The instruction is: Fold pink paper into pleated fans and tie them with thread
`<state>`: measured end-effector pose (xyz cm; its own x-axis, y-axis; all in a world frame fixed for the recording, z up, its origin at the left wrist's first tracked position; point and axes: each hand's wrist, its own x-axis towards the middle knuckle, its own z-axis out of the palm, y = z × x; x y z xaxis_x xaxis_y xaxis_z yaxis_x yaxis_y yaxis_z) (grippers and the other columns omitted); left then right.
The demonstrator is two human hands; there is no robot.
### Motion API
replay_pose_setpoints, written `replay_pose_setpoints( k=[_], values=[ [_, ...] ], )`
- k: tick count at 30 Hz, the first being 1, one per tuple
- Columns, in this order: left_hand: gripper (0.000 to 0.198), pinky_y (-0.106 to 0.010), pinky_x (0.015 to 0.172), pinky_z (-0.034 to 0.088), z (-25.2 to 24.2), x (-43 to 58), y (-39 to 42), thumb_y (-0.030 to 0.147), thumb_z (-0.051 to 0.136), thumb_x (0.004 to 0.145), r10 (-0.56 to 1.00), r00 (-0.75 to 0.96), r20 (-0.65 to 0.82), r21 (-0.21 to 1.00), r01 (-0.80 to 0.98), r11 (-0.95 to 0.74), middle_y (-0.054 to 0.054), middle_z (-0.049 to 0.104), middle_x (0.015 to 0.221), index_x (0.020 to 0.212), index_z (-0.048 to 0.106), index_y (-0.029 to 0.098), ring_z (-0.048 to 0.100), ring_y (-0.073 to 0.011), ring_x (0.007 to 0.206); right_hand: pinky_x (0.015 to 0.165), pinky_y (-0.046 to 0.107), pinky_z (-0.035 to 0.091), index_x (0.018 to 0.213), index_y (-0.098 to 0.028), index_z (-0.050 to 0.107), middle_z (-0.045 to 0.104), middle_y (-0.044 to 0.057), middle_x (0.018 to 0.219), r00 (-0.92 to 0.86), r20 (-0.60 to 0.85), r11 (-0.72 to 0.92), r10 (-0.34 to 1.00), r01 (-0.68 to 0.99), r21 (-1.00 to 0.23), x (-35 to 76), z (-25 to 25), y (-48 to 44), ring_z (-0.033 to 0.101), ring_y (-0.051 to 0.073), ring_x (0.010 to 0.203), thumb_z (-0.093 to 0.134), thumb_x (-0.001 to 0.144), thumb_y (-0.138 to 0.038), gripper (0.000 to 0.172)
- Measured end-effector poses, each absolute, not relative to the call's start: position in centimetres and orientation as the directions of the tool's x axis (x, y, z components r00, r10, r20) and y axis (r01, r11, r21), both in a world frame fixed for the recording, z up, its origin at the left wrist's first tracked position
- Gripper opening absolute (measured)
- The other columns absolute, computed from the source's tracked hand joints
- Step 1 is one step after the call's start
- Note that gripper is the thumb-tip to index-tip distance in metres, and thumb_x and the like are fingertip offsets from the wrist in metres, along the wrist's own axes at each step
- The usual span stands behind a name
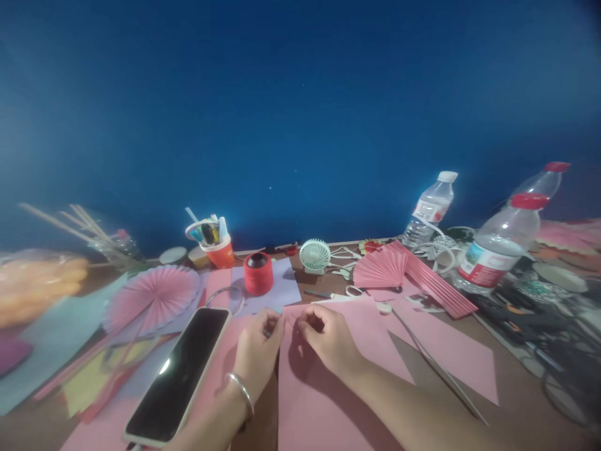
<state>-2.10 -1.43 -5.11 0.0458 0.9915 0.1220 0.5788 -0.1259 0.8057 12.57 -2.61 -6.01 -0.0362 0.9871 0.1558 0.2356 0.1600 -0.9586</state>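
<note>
Over the pink paper sheet my left hand and my right hand face each other, fingertips a small gap apart. Both are closed in a pinch of thumb and fingers. Thin, faint strands seem to show between the fingertips, but what they are is too small to make out. A silver bangle circles my left wrist. Beyond the hands stands a spool of red thread on a lilac sheet. Left of my left hand lies a phone, its screen dark.
A small fan and scissors lie ahead. Pink folded paper and a thin rod are at right, with water bottles behind. At left are a pleated paper rosette and a pen cup.
</note>
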Motion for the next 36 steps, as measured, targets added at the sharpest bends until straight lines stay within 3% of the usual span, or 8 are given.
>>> replay_pose_setpoints(
  k=[10,15,20,25,31,36],
  values=[
    [0.022,-0.021,0.052,0.039,-4.85,-1.80,-2.09,0.035,0.046,0.079,0.980,0.109,0.164,0.787,0.584,-0.196,0.003,0.054,0.058,0.063,0.049,0.019,0.051,-0.0123,0.055,0.057,0.020,0.038,0.068,-0.019,0.057,0.059,-0.003,0.064,-0.031,0.201,0.201,0.979,0.277,-0.940,12.56,-6.04,-2.33,0.054,0.012,0.061,0.050,0.075,-0.020,0.010],
    [0.023,-0.021,0.052,0.039,-4.91,-1.89,-1.99,0.035,0.045,0.080,0.976,0.120,0.183,0.782,0.583,-0.219,0.003,0.054,0.058,0.064,0.049,0.019,0.050,-0.0122,0.054,0.055,0.021,0.039,0.070,-0.018,0.055,0.058,-0.002,0.059,-0.039,0.182,0.186,0.983,0.203,-0.961,12.56,-5.81,-2.58,0.054,0.012,0.056,0.046,0.076,-0.020,0.011],
    [0.022,-0.021,0.050,0.038,-5.15,-2.10,-1.53,0.035,0.046,0.079,0.982,0.055,0.180,0.789,0.588,-0.178,0.003,0.051,0.056,0.064,0.049,0.019,0.048,-0.0125,0.053,0.053,0.020,0.038,0.062,-0.019,0.048,0.053,-0.003,0.056,0.065,0.202,0.180,0.977,0.249,-0.952,12.76,-5.60,-2.77,0.050,0.011,0.053,0.045,0.074,-0.018,0.013],
    [0.022,-0.020,0.052,0.039,-5.13,-2.03,-1.83,0.034,0.045,0.079,0.982,0.075,0.176,0.784,0.593,-0.186,0.003,0.054,0.059,0.064,0.049,0.019,0.050,-0.0122,0.056,0.051,0.020,0.037,0.062,-0.019,0.049,0.053,-0.004,0.051,0.042,0.167,0.151,0.985,0.254,-0.955,12.63,-6.09,-2.55,0.051,0.011,0.048,0.043,0.075,-0.018,0.015],
    [0.023,-0.019,0.052,0.038,-4.89,-1.88,-2.14,0.034,0.045,0.080,0.971,0.127,0.204,0.767,0.595,-0.239,0.004,0.053,0.058,0.063,0.048,0.019,0.049,-0.0115,0.055,0.057,0.021,0.038,0.068,-0.018,0.056,0.060,-0.001,0.064,0.051,0.198,0.176,0.979,0.285,-0.942,12.52,-5.94,-2.48,0.054,0.013,0.060,0.045,0.075,-0.021,0.013],
    [0.021,-0.020,0.053,0.038,-4.98,-1.97,-1.88,0.032,0.045,0.080,0.973,0.098,0.207,0.767,0.601,-0.224,0.003,0.053,0.058,0.063,0.048,0.019,0.049,-0.0119,0.055,0.053,0.022,0.038,0.066,-0.019,0.051,0.056,-0.003,0.057,0.061,0.177,0.159,0.982,0.222,-0.962,12.69,-5.87,-2.64,0.052,0.012,0.053,0.043,0.074,-0.018,0.011]
  ],
)
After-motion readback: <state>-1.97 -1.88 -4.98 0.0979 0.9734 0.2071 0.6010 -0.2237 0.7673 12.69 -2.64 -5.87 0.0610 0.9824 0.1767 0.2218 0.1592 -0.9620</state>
